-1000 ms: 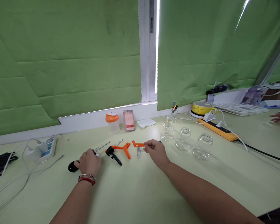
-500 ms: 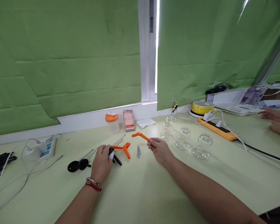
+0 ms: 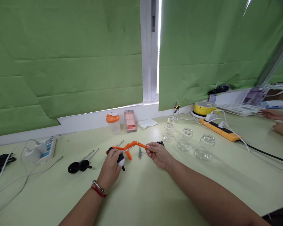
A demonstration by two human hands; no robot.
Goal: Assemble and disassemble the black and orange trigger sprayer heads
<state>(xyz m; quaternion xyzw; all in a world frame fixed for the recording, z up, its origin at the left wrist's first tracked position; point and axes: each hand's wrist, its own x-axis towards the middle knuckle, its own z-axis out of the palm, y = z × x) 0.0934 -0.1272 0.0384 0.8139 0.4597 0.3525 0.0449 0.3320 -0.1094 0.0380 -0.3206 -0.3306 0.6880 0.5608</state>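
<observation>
My left hand [image 3: 110, 166] is closed on a black-ended metal rod [image 3: 128, 149]; the hand hides part of its black end, and something white shows at the thumb. The rod's tip reaches the orange bent piece [image 3: 139, 144], though I cannot tell whether they touch. My right hand [image 3: 159, 154] pinches that piece by its right end. Below and between the hands lie an orange branched part [image 3: 128, 153] and several screws [image 3: 140, 153]. Left of my left hand rest two black round pieces [image 3: 73, 167] with metal rods. A black object [image 3: 160, 143] peeks out behind my right hand.
Several clear glass jars [image 3: 204, 147] stand to the right, before an orange power strip [image 3: 220, 129] with cables. At the back are an orange-lidded cup [image 3: 113, 124], a pink box [image 3: 130, 121] and a tissue [image 3: 147, 123]. Another person's hands [image 3: 281, 122] show at far right.
My left hand has moved right and now holds the metal rod pointing at the orange bent piece. My right hand has shifted slightly left and down with that piece.
</observation>
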